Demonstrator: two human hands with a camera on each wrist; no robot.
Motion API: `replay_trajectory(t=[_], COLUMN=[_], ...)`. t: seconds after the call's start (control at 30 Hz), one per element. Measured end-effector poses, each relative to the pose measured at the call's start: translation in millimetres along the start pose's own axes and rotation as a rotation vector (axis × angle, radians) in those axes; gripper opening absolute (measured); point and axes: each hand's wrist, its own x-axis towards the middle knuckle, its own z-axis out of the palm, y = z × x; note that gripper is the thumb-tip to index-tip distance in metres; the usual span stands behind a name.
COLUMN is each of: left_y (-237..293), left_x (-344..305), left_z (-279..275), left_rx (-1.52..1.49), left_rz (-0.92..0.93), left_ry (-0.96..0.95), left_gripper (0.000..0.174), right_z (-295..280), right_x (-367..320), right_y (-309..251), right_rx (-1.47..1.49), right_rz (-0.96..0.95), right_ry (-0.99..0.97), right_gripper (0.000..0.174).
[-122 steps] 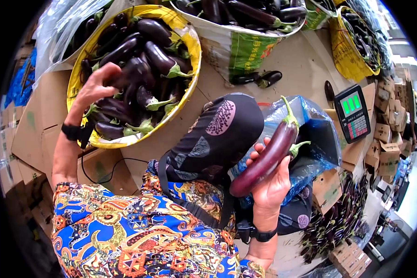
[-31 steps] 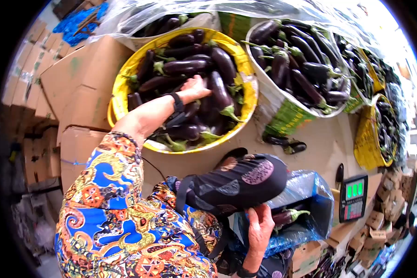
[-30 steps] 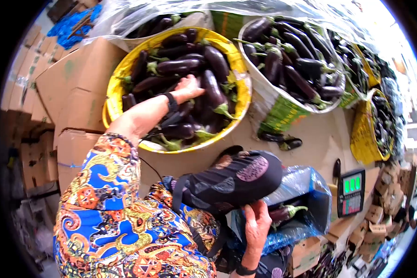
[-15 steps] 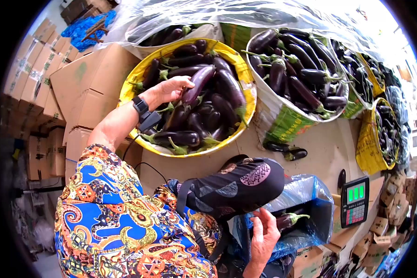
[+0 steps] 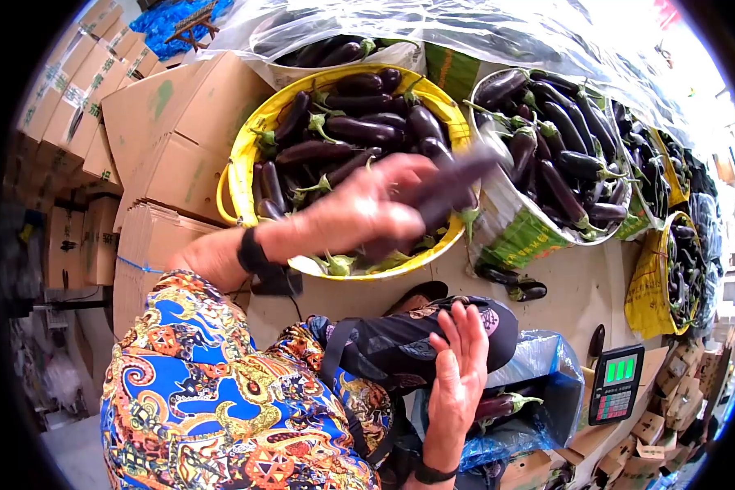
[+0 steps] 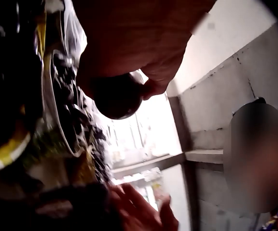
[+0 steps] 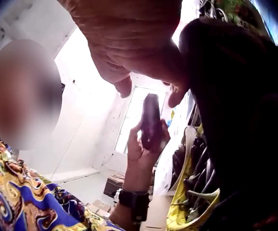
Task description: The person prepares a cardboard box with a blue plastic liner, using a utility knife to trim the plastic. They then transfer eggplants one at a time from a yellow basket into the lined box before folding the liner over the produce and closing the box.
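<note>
The left hand (image 5: 355, 216) curls around one long, dark purple eggplant (image 5: 453, 181), with the round yellow basket (image 5: 238, 159) just beneath that grip. The right hand (image 5: 457, 371) is spread and holds nothing, beside the crinkled blue plastic bag (image 5: 551, 371). Gripped toward one end, the glossy eggplant could slip and bruise.

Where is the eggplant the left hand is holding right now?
Head view, centre: the left hand grips the eggplant in the air over the near rim of the yellow basket, above the open right hand.
</note>
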Motion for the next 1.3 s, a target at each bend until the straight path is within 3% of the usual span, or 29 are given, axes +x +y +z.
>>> replay_trajectory(t=[0.07, 0.13, 0.2, 0.27, 0.33, 0.4, 0.5, 0.6, 0.63, 0.67, 0.73, 0.8, 0.83, 0.93, 1.0, 1.07, 1.2, 1.23, 1.3], left_y=[-17.8, -49.3, -45.5, -52.9, -70.2, -103.3, -111.1, -128.5, -145.6, -156.4, -163.5, -167.1, -165.2, -159.0, -127.5, -105.7, -113.1, -116.7, -96.4], left_x=[-13.3, -14.0, -5.4, 17.6, 36.2, 42.7, 35.1, 31.2, 29.6, 25.0, 15.1, 9.6, 11.1, 8.7, -1.6, -13.3, -17.5, -17.3, -29.0], left_z=[39.0, 51.9, 46.3, 20.9, -14.9, -59.5, -112.0, -205.3, -247.1, -268.4, -287.2, -295.2, -295.4, -311.6, -286.8, -242.6, -193.2, -176.9, -132.4], left_rx=[0.141, 0.445, 0.264, 0.143, 0.252, 0.614, 0.849, 1.171, 1.422, 1.416, 1.478, 1.569, 1.654, 1.500, 0.955, 0.170, -0.134, -0.053, 0.151], left_rz=[0.089, 0.492, 0.308, 0.062, 0.048, 0.204, 0.213, 0.225, 0.191, 0.112, -0.339, -0.405, -0.349, -0.184, -0.303, -0.390, -0.315, -0.273, -0.128], left_ry=[-0.167, -0.330, -0.325, -0.111, 0.091, 0.259, 0.537, 0.784, 0.769, 0.842, 0.748, 0.652, 0.644, 0.441, 0.408, 0.432, 0.561, 0.647, 0.614], left_gripper=[0.067, 0.058, 0.031, 0.022, 0.018, 0.016, 0.019, 0.039, 0.046, 0.051, 0.057, 0.071, 0.066, 0.060, 0.054, 0.053, 0.036, 0.035, 0.040], right_z=[11.2, 14.1, 8.8, 14.2, 6.5, 5.5, 3.7, 4.4, 1.4, 2.7, 6.7, 9.5, 10.5, 9.6, 8.8, 14.2, 11.4, 10.3, 10.6], right_x=[15.1, 20.8, 20.8, 16.3, 10.0, 9.0, 9.4, 12.3, 12.4, 14.4, 17.4, 18.1, 18.0, 17.5, 19.2, 21.5, 22.0, 21.5, 21.7], right_y=[14.0, 31.7, 32.9, 20.3, 22.7, 20.3, 21.9, 23.2, 25.3, 27.0, 28.7, 28.5, 28.0, 30.1, 31.4, 28.9, 27.7, 27.2, 27.8], right_rx=[0.109, 0.204, 0.387, 0.384, 0.403, 0.398, 0.439, 0.427, 0.436, 0.440, 0.404, 0.376, 0.369, 0.379, 0.405, 0.391, 0.350, 0.336, 0.312], right_rz=[-0.108, -0.079, -0.037, -0.038, -0.028, 0.005, 0.070, 0.091, 0.092, 0.093, 0.093, 0.098, 0.103, 0.108, 0.107, 0.122, 0.155, 0.145, 0.134], right_ry=[-0.011, 0.163, 0.208, 0.164, 0.139, 0.124, 0.079, 0.046, 0.041, 0.043, 0.043, 0.041, 0.035, 0.032, 0.019, 0.035, -0.004, -0.010, -0.030], right_gripper=[0.065, 0.058, 0.054, 0.053, 0.053, 0.055, 0.058, 0.057, 0.057, 0.056, 0.055, 0.055, 0.055, 0.056, 0.057, 0.058, 0.059, 0.059, 0.059])
